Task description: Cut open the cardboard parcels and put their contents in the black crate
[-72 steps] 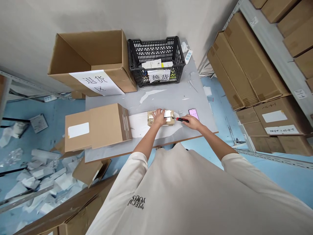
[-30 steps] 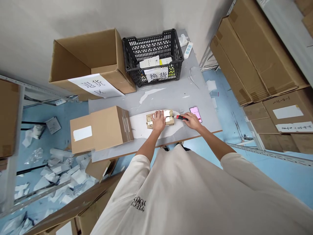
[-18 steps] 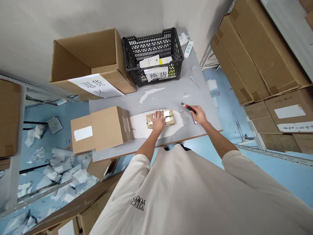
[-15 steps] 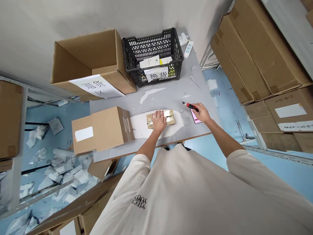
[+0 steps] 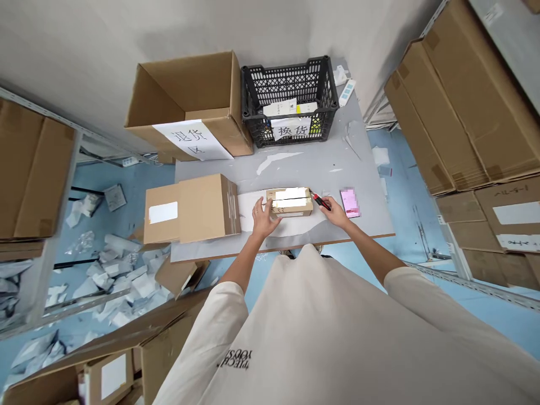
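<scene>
A small taped cardboard box (image 5: 291,211) with a white label on top lies on a white sheet (image 5: 248,206) on the table. My left hand (image 5: 264,219) grips its left end, fingers at the corner and thumb along the near side. In my right hand (image 5: 335,212) is a red and black utility knife (image 5: 322,202), fingers wrapped around the handle. Its tip points left and is at the box's right end; whether the blade touches the cardboard I cannot tell. A phone with a pink screen (image 5: 350,202) lies just right of my right hand.
Left of my left hand stands a larger cardboard box (image 5: 202,208). Behind are an open carton (image 5: 240,132) with a paper sign and a black plastic crate (image 5: 290,140) holding papers. A power strip (image 5: 347,93) lies at the back right. Stacked cartons (image 5: 468,112) flank the table.
My left hand has slid from the top of the small box to its left end. My right hand has brought the knife left to the box's right end. The camera view has shifted.
</scene>
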The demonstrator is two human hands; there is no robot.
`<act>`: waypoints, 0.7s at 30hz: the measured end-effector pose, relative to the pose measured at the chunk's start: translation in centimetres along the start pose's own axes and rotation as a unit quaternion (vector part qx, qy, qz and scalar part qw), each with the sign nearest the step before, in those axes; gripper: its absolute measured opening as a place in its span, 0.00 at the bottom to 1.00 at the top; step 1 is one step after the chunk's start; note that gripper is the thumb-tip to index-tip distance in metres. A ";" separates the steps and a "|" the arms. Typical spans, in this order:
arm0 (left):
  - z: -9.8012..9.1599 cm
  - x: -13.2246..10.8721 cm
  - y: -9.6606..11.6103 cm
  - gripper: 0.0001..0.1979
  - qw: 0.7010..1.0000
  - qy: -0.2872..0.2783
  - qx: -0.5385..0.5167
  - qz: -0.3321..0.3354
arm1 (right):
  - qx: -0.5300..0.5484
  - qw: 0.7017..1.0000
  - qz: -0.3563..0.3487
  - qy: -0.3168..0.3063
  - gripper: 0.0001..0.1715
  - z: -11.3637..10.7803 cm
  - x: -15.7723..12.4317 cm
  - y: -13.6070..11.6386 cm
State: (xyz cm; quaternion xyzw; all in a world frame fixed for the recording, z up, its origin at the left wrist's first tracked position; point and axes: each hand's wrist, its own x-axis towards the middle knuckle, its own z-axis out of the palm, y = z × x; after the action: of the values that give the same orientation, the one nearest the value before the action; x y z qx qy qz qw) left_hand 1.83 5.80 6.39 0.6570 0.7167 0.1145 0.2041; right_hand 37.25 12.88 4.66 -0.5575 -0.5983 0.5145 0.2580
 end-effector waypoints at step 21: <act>4.1 3.2 2.8 0.44 0.962 -0.077 -0.217 -0.149 | 0.098 0.990 0.079 0.063 0.39 0.0 -0.1 1.5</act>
State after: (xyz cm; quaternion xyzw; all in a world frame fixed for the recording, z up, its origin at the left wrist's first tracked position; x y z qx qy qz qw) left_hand 6.03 8.87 3.51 0.4899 0.7464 0.1847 0.4108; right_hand 37.83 12.52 3.37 -0.6067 -0.4814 0.5531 0.3070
